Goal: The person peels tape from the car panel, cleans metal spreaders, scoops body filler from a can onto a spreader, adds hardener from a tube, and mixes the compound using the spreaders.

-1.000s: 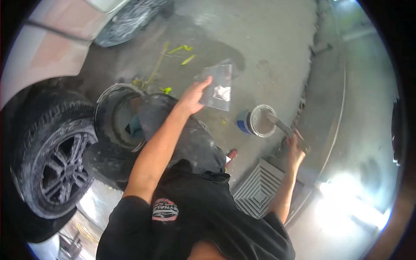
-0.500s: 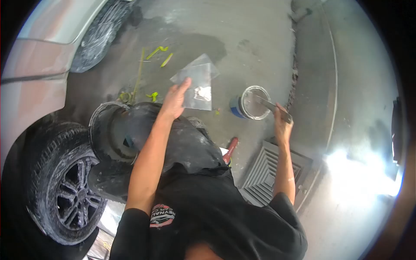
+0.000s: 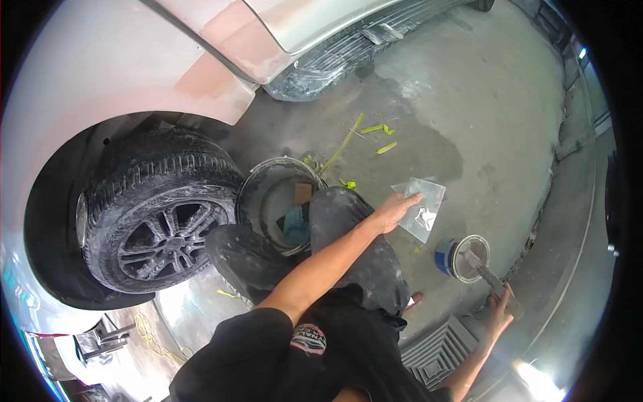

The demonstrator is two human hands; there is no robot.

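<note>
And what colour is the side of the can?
The can's side looks mostly blue; the head view shows it best.

With my left hand [image 3: 397, 214] I grip clear, flat plastic sheeting [image 3: 432, 192] bearing a white smear of paste [image 3: 424, 218]. My right hand [image 3: 500, 313] holds a long, flat grey scraper [image 3: 490, 277] — its far end inside the round, blue-sided can [image 3: 444, 258], to the right of the sheeting. At left, the round black bucket [image 3: 259, 201] stands beside the dusty black tyre [image 3: 167, 164] — farther off, yellow-green strips [image 3: 386, 148] lie on the grey floor [image 3: 495, 134].
</note>
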